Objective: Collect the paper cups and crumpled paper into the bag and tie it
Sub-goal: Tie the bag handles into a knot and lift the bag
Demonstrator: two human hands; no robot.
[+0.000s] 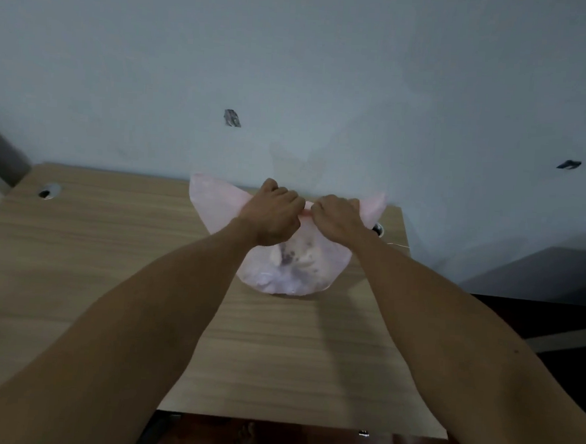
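Observation:
A thin pink plastic bag [292, 273] rests on the wooden table [110, 262], bulging at the bottom with pale and dark shapes showing faintly through it. My left hand [271, 217] and my right hand [336, 219] are fists side by side above the bag, each gripping the gathered top of it, with a short twisted strip of pink plastic stretched between them. Loose bag corners flare out to the left [210, 199] and to the right [375, 204] of my hands. No loose cups or crumpled paper show on the table.
The table stands against a pale blue wall [294, 67]. Round cable holes sit at the back left [49, 191] and back right [377, 228] of the tabletop. A grey surface [539, 274] lies to the right, beyond the table's edge.

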